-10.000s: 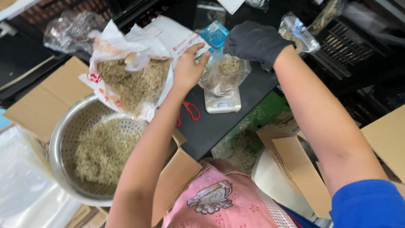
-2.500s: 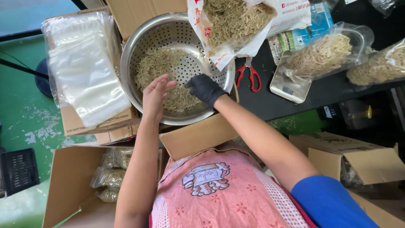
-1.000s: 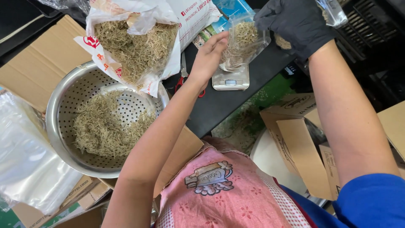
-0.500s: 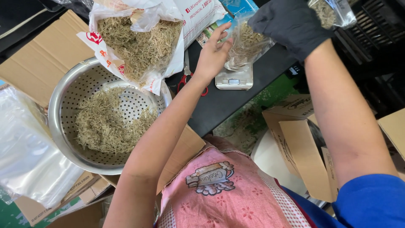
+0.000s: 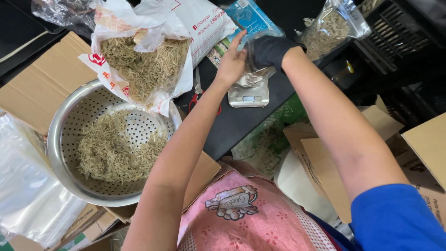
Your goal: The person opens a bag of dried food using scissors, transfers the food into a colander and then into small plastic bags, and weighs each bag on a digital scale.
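A small clear plastic bag (image 5: 254, 78) partly filled with dried, straw-coloured strands stands on a little silver scale (image 5: 248, 96) on the black table. My bare left hand (image 5: 231, 65) holds the bag's near edge, fingers pointing up. My right hand (image 5: 269, 51), in a black glove, grips the bag's top from the far side. A big steel colander (image 5: 69, 125) with more of the dried strands sits at the left. A torn-open white sack (image 5: 144, 65) of the same strands leans over its rim.
A filled clear bag (image 5: 331, 29) lies at the upper right. Red-handled scissors (image 5: 200, 97) rest beside the scale. A stack of empty clear bags (image 5: 28, 190) lies at the lower left. Cardboard boxes (image 5: 427, 144) flank me on both sides.
My gloved right hand has come down from the upper right onto the bag on the scale. My left hand has stayed at the bag's edge.
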